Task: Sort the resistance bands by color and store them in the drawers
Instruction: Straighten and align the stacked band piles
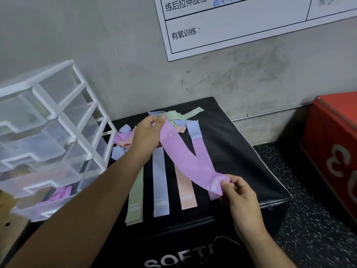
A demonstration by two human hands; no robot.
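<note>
Head view: the left hand [146, 132] was up over the back of the black padded box [241, 151], thumb and fingers pinching one end of a purple band [185, 161]. The right hand [239, 192] pinched the other end down near the front edge. So the band ran on a slant between the two hands, lifted off the box top, with a white "10" printed near the left-hand end.

Under it, four bands lay flat side by side, running front to back: a green band [135, 198], a blue band [160, 182], a peach band [186, 190] and a second purple band [201, 149]. That last one was partly hidden behind the held band and the right hand.

At the back of the box sat a loose heap [179, 117] of green, blue and peach bands, all tangled. A smaller heap [121, 138] of purple, blue and peach lay at the left, against the foot of the drawer unit [58, 113].

The unit, clear plastic in a white frame, stood just left of the box with its drawers pulled out. The lowest drawer [29, 209] had purple bands in it.

Off to the right, well apart, stood a red box [332, 136] on the speckled floor [309, 190]. A white printed sheet [251, 26] hung on the grey wall behind.
</note>
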